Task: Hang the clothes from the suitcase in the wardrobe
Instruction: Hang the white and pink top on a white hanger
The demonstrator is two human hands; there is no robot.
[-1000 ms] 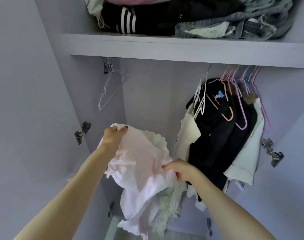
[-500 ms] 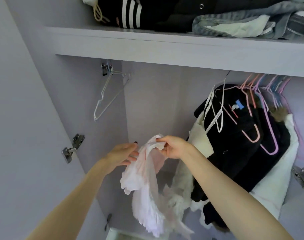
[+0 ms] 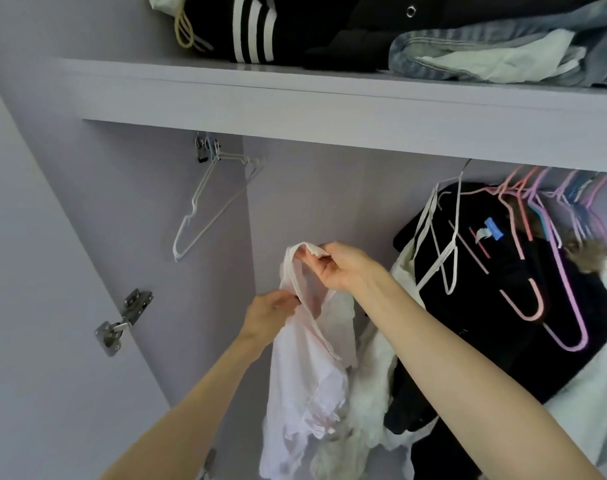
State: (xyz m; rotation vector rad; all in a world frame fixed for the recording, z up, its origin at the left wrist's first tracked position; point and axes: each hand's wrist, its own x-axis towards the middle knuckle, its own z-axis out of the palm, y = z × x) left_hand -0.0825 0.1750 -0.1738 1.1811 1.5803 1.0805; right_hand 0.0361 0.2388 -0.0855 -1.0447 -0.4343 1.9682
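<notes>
Pale pink fabric, thin and crumpled, makes up the garment (image 3: 305, 375) held in front of the open wardrobe (image 3: 329, 202). From the head camera, the right hand (image 3: 347, 268) is the upper one: its fingers are curled and pinch the top edge of the garment, lifting a loop of it, perhaps a neckline or armhole. The left hand (image 3: 271, 317) sits lower and to the left, its fingers closed on the cloth just beneath that loop. From these two holds the garment hangs straight down, long axis vertical, its lower part bunched against white clothing beside it.

What the coming move turns on is the spare white hangers (image 3: 212, 206). They hang from the rail end in the upper left corner under the shelf (image 3: 329, 112), up and to the left of both hands and apart from the garment. The left hand is the nearer one, so by my reading it would let go and reach up for a hanger while the right keeps the opening raised. To the right, dark clothes (image 3: 503, 306) and pink hangers (image 3: 537, 271) crowd the rail; the suitcase is out of sight.
</notes>
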